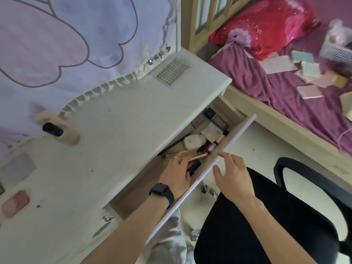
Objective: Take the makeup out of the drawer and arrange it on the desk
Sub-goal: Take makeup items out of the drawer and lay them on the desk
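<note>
The drawer point(219, 159) stood pulled out from under the white bench point(99, 153), its pale front panel running from near left to far right. The left hand point(177, 174), with a ring on one finger and a black watch point(162, 193) on the wrist, was down inside the near part of the drawer. Its grip was curled round a black case point(194, 166) lying on the drawer floor. The right hand point(231, 178) was above the drawer's front edge with its grip spread, fingers loose and apart, holding nothing; whether the fingertips touched the panel could not be told.

The rest of the makeup point(207, 138) lay farther along the drawer. A beige tube point(198, 157) sat just beyond the left fingers. A white compact point(192, 142) sat past that, with dark tubes point(206, 148) beside it to the right. Flat palettes point(217, 121) filled the far end. A thin pencil point(179, 152) lay against the drawer's left side.

On the bench, a beige bottle with a black cap point(57, 130) lay on its side at the far left. A pink oval item point(15, 204) rested near the left edge, and a gridded mat point(172, 73) sat at the far right corner. A black chair point(266, 216) stood to the near right, and beyond it a bed point(285, 88) with purple sheets and a red pillow point(266, 25).
</note>
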Demonstrator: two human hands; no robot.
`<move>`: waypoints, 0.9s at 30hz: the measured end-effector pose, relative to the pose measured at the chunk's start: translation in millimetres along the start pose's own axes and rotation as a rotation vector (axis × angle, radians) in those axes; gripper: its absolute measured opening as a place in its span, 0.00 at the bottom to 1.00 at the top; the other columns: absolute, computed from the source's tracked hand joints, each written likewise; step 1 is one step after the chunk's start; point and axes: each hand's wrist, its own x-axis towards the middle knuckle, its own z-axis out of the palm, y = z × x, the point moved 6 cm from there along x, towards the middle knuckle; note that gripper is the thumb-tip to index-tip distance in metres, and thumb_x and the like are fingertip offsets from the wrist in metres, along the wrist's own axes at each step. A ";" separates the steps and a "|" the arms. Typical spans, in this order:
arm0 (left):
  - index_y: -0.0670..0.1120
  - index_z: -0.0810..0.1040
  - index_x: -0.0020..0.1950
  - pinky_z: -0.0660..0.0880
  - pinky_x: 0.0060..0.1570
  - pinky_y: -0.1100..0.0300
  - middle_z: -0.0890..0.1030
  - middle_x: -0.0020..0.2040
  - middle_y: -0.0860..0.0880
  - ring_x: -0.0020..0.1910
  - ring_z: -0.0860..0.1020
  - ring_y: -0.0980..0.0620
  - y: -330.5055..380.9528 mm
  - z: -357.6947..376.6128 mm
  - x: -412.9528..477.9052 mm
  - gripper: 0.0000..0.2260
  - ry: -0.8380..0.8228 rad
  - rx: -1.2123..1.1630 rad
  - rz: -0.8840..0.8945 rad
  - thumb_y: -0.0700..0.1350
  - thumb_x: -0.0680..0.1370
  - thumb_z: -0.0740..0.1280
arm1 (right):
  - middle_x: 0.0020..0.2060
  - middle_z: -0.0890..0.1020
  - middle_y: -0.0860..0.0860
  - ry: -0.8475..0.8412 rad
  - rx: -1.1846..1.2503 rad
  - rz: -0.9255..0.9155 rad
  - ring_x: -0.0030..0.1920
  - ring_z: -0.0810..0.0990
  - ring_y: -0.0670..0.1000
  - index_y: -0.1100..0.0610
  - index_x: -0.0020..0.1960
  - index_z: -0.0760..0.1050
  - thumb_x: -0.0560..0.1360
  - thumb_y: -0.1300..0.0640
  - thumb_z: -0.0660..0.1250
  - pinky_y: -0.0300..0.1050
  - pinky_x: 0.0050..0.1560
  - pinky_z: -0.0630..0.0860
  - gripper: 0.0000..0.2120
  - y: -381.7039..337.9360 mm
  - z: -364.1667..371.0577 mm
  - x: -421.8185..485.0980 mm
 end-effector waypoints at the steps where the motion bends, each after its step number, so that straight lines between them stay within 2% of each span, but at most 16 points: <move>1: 0.54 0.62 0.75 0.74 0.63 0.53 0.64 0.74 0.46 0.71 0.66 0.46 2.2 3.0 13.4 0.23 -0.024 0.039 0.004 0.44 0.81 0.61 | 0.64 0.78 0.56 -0.028 -0.068 0.004 0.70 0.71 0.57 0.59 0.70 0.73 0.80 0.56 0.67 0.52 0.65 0.74 0.20 3.7 1.0 15.2; 5: 0.54 0.56 0.78 0.70 0.66 0.52 0.52 0.80 0.47 0.78 0.56 0.45 15.1 13.7 58.3 0.28 -0.055 0.133 0.032 0.44 0.81 0.61 | 0.65 0.77 0.52 -0.161 -0.388 0.071 0.70 0.67 0.56 0.56 0.69 0.72 0.81 0.51 0.58 0.49 0.74 0.62 0.19 21.4 11.3 76.8; 8: 0.54 0.55 0.78 0.69 0.69 0.48 0.48 0.81 0.47 0.79 0.50 0.44 21.5 19.3 81.3 0.32 -0.052 0.191 0.074 0.42 0.79 0.65 | 0.67 0.75 0.50 -0.241 -0.546 0.100 0.72 0.66 0.55 0.52 0.73 0.68 0.80 0.51 0.58 0.57 0.79 0.48 0.22 25.3 23.1 115.9; 9: 0.54 0.56 0.78 0.69 0.69 0.48 0.48 0.81 0.47 0.79 0.48 0.43 21.7 19.4 88.7 0.32 -0.041 0.216 0.086 0.41 0.77 0.66 | 0.66 0.76 0.50 -0.264 -0.578 0.099 0.71 0.68 0.55 0.52 0.73 0.68 0.79 0.51 0.60 0.57 0.78 0.49 0.22 25.3 27.4 126.6; 12: 0.51 0.59 0.76 0.65 0.72 0.48 0.48 0.80 0.44 0.79 0.48 0.42 17.4 18.6 108.4 0.33 -0.011 0.321 0.102 0.38 0.75 0.69 | 0.59 0.79 0.51 -0.324 -0.647 0.097 0.64 0.73 0.57 0.53 0.66 0.73 0.77 0.54 0.64 0.54 0.72 0.61 0.18 25.9 38.8 151.1; 15: 0.49 0.58 0.76 0.62 0.74 0.48 0.50 0.80 0.42 0.79 0.52 0.41 10.8 19.7 124.3 0.32 -0.032 0.369 0.084 0.35 0.75 0.67 | 0.60 0.78 0.53 -0.339 -0.661 0.121 0.63 0.73 0.57 0.55 0.64 0.75 0.76 0.55 0.65 0.52 0.65 0.68 0.17 27.0 47.5 170.3; 19: 0.46 0.65 0.73 0.74 0.60 0.53 0.68 0.72 0.42 0.68 0.70 0.42 11.9 19.3 128.1 0.25 0.038 0.403 0.125 0.35 0.77 0.65 | 0.65 0.71 0.57 -0.356 -0.636 0.169 0.64 0.71 0.59 0.57 0.66 0.73 0.76 0.56 0.67 0.51 0.56 0.73 0.18 29.3 58.9 186.3; 21: 0.46 0.70 0.71 0.76 0.53 0.56 0.75 0.65 0.43 0.61 0.75 0.44 13.0 17.1 127.0 0.23 0.083 0.422 0.136 0.37 0.76 0.68 | 0.65 0.68 0.58 -0.341 -0.625 0.192 0.63 0.71 0.59 0.57 0.67 0.70 0.76 0.57 0.68 0.51 0.53 0.74 0.21 31.2 61.5 189.8; 22: 0.45 0.70 0.71 0.75 0.54 0.56 0.75 0.64 0.43 0.60 0.76 0.44 12.4 14.8 126.6 0.23 0.087 0.415 0.126 0.38 0.76 0.67 | 0.66 0.68 0.58 -0.328 -0.615 0.202 0.63 0.71 0.59 0.58 0.69 0.69 0.75 0.56 0.69 0.51 0.53 0.74 0.23 32.2 62.2 191.3; 23: 0.44 0.67 0.73 0.74 0.59 0.55 0.73 0.66 0.42 0.62 0.74 0.43 9.5 16.5 127.2 0.24 0.051 0.390 0.098 0.38 0.77 0.65 | 0.66 0.68 0.58 -0.319 -0.604 0.214 0.64 0.71 0.59 0.58 0.70 0.68 0.75 0.56 0.69 0.51 0.53 0.74 0.24 33.5 62.9 192.5; 25: 0.41 0.56 0.78 0.64 0.71 0.51 0.65 0.73 0.40 0.71 0.66 0.42 1.7 27.2 128.5 0.28 -0.039 0.411 0.047 0.38 0.79 0.62 | 0.67 0.69 0.58 -0.322 -0.590 0.238 0.65 0.71 0.59 0.58 0.71 0.67 0.76 0.55 0.69 0.52 0.57 0.74 0.26 36.0 64.5 193.8; 26: 0.40 0.54 0.78 0.61 0.73 0.50 0.62 0.75 0.40 0.73 0.62 0.42 1.0 30.8 127.4 0.30 -0.067 0.442 0.030 0.39 0.79 0.63 | 0.68 0.69 0.58 -0.325 -0.592 0.248 0.66 0.70 0.59 0.59 0.71 0.67 0.76 0.54 0.69 0.53 0.58 0.74 0.26 37.5 65.1 194.1; 27: 0.39 0.55 0.78 0.60 0.73 0.50 0.62 0.75 0.40 0.74 0.62 0.42 3.8 30.3 124.2 0.30 -0.079 0.468 0.029 0.41 0.79 0.64 | 0.68 0.69 0.58 -0.330 -0.602 0.256 0.67 0.70 0.59 0.59 0.72 0.66 0.76 0.53 0.69 0.53 0.60 0.73 0.27 39.3 66.1 194.0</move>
